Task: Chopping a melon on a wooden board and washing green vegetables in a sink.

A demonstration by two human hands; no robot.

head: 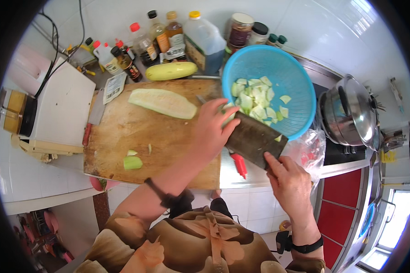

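Note:
My right hand (290,181) grips a broad dark cleaver (256,140) at its lower right end, the blade tilted below the rim of a blue plastic colander basin (270,54). One small pale scrap clings to the blade. My left hand (213,126) is at the blade's other end, thumb and fingers around pale green pieces partly hidden by the fingers. Cut pale green squash pieces (256,99) lie heaped inside the basin. Left of my left hand, a halved squash (162,102) rests on the wooden cutting board (119,133).
A whole squash (171,71) lies behind the board, before several bottles (157,32). At the board's left lies a red-handled knife (96,112). Small squash scraps (133,162) sit near its front. A red-handled tool (239,165) lies under the cleaver. Right stands a lidded steel pot (350,109).

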